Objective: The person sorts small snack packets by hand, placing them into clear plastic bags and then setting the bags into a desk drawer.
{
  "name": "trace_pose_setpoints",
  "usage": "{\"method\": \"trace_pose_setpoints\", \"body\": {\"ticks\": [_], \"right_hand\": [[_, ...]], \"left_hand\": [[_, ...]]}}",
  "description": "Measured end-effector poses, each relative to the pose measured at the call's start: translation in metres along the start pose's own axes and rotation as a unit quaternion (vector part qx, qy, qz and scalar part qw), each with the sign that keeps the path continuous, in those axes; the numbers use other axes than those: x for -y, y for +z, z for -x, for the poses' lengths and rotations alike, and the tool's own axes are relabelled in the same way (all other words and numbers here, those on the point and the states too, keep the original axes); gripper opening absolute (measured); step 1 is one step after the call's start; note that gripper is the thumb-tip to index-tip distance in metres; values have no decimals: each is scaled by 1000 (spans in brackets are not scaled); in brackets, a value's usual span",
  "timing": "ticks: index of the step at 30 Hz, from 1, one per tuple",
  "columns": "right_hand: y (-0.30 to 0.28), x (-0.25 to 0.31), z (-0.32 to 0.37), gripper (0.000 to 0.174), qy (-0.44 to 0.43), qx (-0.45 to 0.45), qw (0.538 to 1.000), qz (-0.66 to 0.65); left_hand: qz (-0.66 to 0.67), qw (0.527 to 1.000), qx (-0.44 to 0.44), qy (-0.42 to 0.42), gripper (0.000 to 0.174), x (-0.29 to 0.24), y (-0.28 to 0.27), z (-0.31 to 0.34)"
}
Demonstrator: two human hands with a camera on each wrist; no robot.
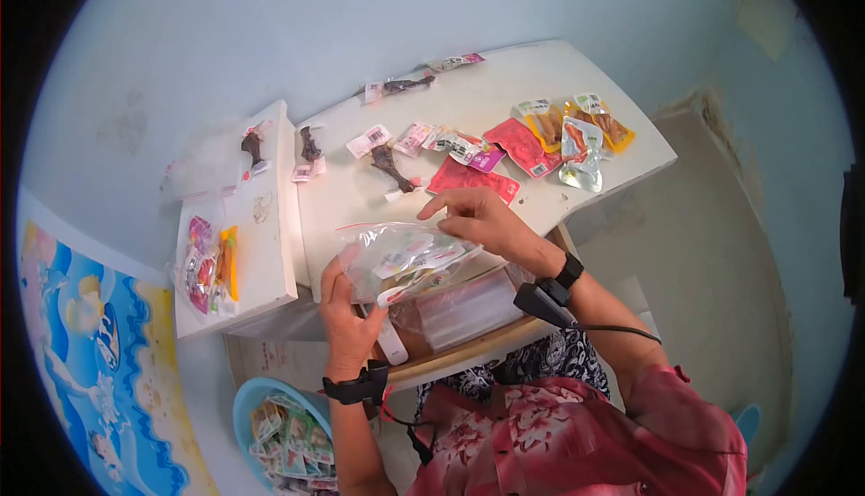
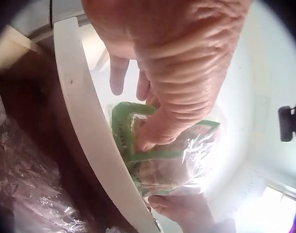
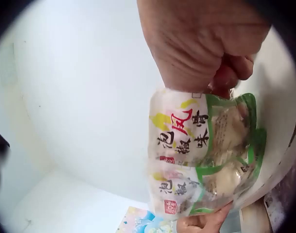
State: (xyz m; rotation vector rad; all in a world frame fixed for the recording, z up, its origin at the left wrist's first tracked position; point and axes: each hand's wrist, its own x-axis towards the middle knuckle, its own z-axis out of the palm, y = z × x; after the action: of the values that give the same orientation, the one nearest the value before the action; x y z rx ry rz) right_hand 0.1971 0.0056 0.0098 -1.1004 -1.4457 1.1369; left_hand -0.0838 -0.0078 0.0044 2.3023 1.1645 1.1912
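Note:
A clear zip bag (image 1: pixel 396 257) holding white-and-green snack packets (image 3: pixel 179 131) is held up over the front of the white table. My left hand (image 1: pixel 350 320) grips its left side, the thumb lying over the plastic in the left wrist view, where the hand (image 2: pixel 172 73) covers part of a green-edged packet (image 2: pixel 162 167). At the bag's upper right edge is my right hand (image 1: pixel 487 224), fingers bent and pinching the edge; in the right wrist view the hand (image 3: pixel 206 48) is above the packets, its fingertips partly hidden.
Red, yellow and silver packets (image 1: pixel 581 149) and dark meat pieces (image 1: pixel 392 169) lie on the table (image 1: pixel 577 63). More bagged packets (image 1: pixel 209 266) are on the left side surface. Below are an open drawer (image 1: pixel 491 345) with plastic bags and a blue basin (image 1: pixel 248 392) of packets.

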Motion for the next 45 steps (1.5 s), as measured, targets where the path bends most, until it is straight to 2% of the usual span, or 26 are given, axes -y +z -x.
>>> {"method": "trace_pose_setpoints", "body": {"ticks": [1, 4, 7, 10, 13, 16, 20, 23, 25, 26, 29, 33, 34, 37, 38, 42, 45], "right_hand": [[0, -1, -1, 26, -2, 4, 1000, 23], [-1, 6, -4, 25, -21, 4, 994, 109], [-2, 14, -5, 26, -56, 5, 978, 200], [-2, 17, -7, 26, -70, 9, 964, 258], [3, 15, -11, 24, -112, 8, 947, 300], [1, 13, -10, 22, -128, 8, 933, 337], [-1, -1, -16, 21, -107, 28, 940, 323], [-4, -11, -20, 19, -74, 60, 982, 165], [-4, -17, -17, 20, -66, 37, 988, 136], [-4, -20, -12, 21, -59, 24, 990, 122], [5, 1, 10, 25, 33, -29, 999, 9], [21, 1, 37, 38, 36, -41, 998, -19], [23, 9, 42, 46, 61, -4, 998, -20], [46, 1, 47, 49, -15, -3, 999, -45], [49, 1, 49, 49, -11, 7, 997, -71], [49, -11, 33, 43, -124, -50, 987, -89], [28, -22, 20, 40, -88, -45, 991, -92]], "left_hand": [[-11, 1000, -1, 1, 46, 2, -2, -1], [-23, 995, -94, 9, 55, 8, -10, 9], [-27, 985, -169, 30, 58, -18, -29, 17], [-17, 986, -31, 162, 61, -69, -33, -7], [-149, 961, 127, 193, 73, -104, -27, -38], [-207, 948, 187, 156, 81, -84, -18, -50], [-216, 933, 260, 126, 78, -78, -18, -60], [-210, 932, 282, 89, 77, -73, -16, -66], [-187, 935, 292, 73, 76, -66, -18, -69], [-170, 943, 276, 68, 75, -62, -18, -68], [-129, 962, 239, 42, 73, -50, -21, -68], [-82, 974, 210, -29, 68, -39, -26, -70], [-53, 974, 214, -62, 65, -35, -28, -70], [105, 966, 183, -150, 56, -30, -27, -65], [169, 956, 164, -178, 53, -29, -27, -61], [293, 921, 88, -241, 48, -34, -35, -38], [358, 889, 13, -286, 46, -32, -39, -8]]}}
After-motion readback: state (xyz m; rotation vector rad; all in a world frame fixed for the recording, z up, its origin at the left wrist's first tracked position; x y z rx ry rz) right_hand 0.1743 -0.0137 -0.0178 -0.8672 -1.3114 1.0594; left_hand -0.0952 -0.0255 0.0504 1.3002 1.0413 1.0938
